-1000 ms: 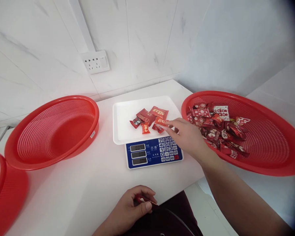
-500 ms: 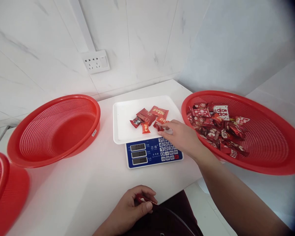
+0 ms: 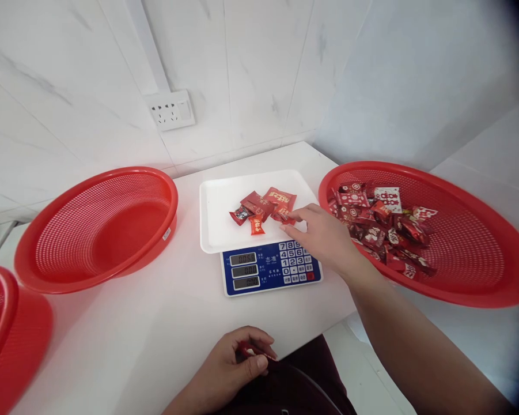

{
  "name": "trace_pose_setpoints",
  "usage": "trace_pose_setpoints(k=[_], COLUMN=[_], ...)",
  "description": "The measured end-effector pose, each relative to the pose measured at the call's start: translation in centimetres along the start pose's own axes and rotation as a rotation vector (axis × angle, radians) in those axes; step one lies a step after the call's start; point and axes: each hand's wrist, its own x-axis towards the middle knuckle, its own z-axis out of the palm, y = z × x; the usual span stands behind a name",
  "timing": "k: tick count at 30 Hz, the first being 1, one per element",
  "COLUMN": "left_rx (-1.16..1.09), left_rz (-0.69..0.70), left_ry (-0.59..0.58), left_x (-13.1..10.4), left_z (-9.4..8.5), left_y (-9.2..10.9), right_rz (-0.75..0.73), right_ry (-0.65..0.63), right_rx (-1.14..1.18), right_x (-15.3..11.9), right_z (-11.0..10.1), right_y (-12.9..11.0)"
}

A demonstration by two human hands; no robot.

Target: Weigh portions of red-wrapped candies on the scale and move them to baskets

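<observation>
Right hand (image 3: 322, 235) reaches to small red foil packets (image 3: 259, 206) on a white plastic scale tray (image 3: 220, 222).
Nearer the body, the left hand (image 3: 237, 362) holds a red wrapper (image 3: 245, 348); a red plastic mesh basket (image 3: 466, 248) sits right of both.

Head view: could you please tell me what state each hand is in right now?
Left hand: closed around a red wrapper.
Right hand: at a red packet on the white tray; grip cannot be told.
</observation>
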Motion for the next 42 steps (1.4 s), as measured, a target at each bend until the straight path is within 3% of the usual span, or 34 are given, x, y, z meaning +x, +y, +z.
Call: trace_pose_setpoints(k=[20, 27, 35, 42], left_rx=[-0.013, -0.019, -0.010, -0.019], left_rz=[0.008, 0.013, 0.016, 0.019], left_ry=[0.000, -0.006, 0.015, 0.006], left_x=[0.1, 0.1, 0.1, 0.0], left_z=[-0.1, 0.1, -0.1, 0.0], left_y=[-0.2, -0.2, -0.4, -0.4], right_rz=[-0.029, -0.163, -0.142, -0.096], right_ry=[0.053, -0.017, 0.050, -0.004], right_rx=[0.112, 0.081, 0.027, 0.027], right_x=[0.1, 0.1, 0.7, 0.9], right_z=[0.5, 1.1, 1.8, 1.4], right_y=[0.2, 0.0, 0.1, 0.2])
